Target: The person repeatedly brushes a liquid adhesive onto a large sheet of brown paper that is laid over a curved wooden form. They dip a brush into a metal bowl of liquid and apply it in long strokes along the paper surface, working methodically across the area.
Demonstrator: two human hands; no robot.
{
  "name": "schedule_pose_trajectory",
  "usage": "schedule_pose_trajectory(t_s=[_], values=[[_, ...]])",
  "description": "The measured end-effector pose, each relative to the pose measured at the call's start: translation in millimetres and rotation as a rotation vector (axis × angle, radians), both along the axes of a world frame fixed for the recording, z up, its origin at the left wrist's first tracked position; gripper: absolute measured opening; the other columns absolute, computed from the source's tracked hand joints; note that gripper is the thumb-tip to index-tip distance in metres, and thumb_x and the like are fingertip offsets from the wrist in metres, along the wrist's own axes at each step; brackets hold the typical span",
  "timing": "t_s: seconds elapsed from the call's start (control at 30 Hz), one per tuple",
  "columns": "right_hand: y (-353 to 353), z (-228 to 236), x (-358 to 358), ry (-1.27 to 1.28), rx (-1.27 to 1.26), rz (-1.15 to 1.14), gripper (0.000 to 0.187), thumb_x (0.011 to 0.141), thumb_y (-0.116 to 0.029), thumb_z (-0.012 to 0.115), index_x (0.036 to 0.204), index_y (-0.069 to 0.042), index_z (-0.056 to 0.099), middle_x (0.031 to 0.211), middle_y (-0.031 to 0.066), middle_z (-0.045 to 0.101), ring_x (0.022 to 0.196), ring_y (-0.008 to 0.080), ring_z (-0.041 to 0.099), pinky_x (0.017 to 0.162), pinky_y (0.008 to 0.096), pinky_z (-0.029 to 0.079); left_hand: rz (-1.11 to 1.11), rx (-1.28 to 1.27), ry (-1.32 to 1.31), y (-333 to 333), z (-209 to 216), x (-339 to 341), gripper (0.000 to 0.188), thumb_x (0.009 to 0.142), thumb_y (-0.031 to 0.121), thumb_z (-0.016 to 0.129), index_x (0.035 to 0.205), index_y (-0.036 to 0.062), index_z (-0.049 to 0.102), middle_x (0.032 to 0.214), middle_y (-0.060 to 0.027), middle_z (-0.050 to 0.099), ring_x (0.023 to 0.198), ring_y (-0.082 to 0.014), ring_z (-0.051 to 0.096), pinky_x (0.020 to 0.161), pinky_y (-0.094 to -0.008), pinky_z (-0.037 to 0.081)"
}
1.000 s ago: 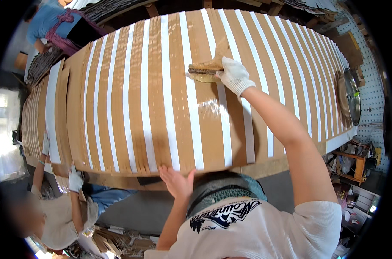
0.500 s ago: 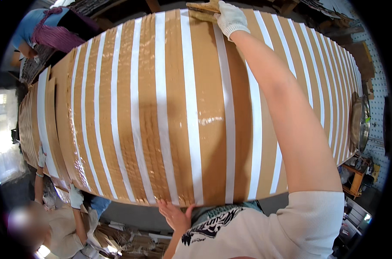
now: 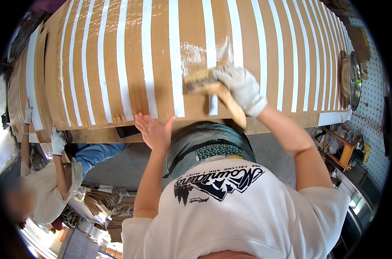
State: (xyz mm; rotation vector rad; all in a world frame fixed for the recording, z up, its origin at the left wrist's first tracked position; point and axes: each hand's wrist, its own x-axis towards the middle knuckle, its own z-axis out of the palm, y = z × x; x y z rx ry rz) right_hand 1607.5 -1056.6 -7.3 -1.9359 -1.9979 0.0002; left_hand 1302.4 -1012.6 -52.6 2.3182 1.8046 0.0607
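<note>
A wide brush with a wooden handle (image 3: 225, 99) is in my right hand (image 3: 242, 89), which wears a whitish knitted glove. The fingers wrap round the brush near its bristle end, over the near part of overlapping brown sheets (image 3: 162, 56) with white strips between them. Beyond the brush the surface shines as if wet. At the sheets' near edge rests my bare left hand (image 3: 154, 133), fingers stretched out and thumb apart, holding nothing.
A shiny metal basin (image 3: 354, 82) stands at the sheets' right end. On the left, another person's gloved hands (image 3: 58, 141) touch the near edge of the sheets. Scraps and cardboard (image 3: 103, 203) lie lower left; a wooden shelf (image 3: 344, 149) stands right.
My right hand has brought the brush from the far edge to the near part of the sheets. My left hand stays at the near edge. The view has shifted towards my body.
</note>
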Motion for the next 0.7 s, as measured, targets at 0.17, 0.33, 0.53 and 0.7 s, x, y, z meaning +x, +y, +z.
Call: schedule_pose_trajectory(t_s=[0.17,0.33,0.53,0.7], values=[[-51,44,-22,0.091,-0.552,0.057,0.027,0.090,-0.020,0.062,0.116,-0.021,0.067,0.099,0.0056,0.067,0.093,0.0228,0.067,0.081,0.0350,0.056,-0.041,0.078,-0.010,-2,-17,-11,0.099,0.071,0.060,0.081,0.119,-0.0186,0.045,0.136,-0.0327,0.042,0.128,-0.0488,0.041,0.101,-0.0513,0.045],[-14,4,34,0.044,-0.387,-0.330,0.024,0.089,-0.030,0.065,0.109,-0.022,0.074,0.096,0.0105,0.072,0.087,0.0297,0.070,0.076,0.0421,0.057,-0.069,0.089,-0.030,-2,-6,-7,0.090,0.071,0.059,0.082,0.109,-0.0159,0.049,0.121,-0.0260,0.047,0.116,-0.0442,0.048,0.092,-0.0458,0.051],[-85,-12,-16,-0.098,-0.100,-0.129,0.030,0.085,-0.016,0.063,0.115,-0.016,0.064,0.095,0.0091,0.063,0.090,0.0277,0.064,0.080,0.0394,0.052,-0.006,-0.050,-0.039,-1,8,-2,0.092,0.072,0.059,0.080,0.113,-0.0170,0.050,0.124,-0.0248,0.046,0.122,-0.0416,0.046,0.096,-0.0435,0.049],[-78,13,10,0.150,-0.511,-0.141,0.031,0.087,-0.028,0.069,0.113,-0.012,0.065,0.099,0.0132,0.068,0.097,0.0320,0.066,0.083,0.0420,0.053,-0.015,-0.101,0.034,0,9,-1,0.103,0.075,0.067,0.073,0.121,-0.0211,0.047,0.134,-0.0312,0.046,0.130,-0.0464,0.042,0.109,-0.0472,0.040]])
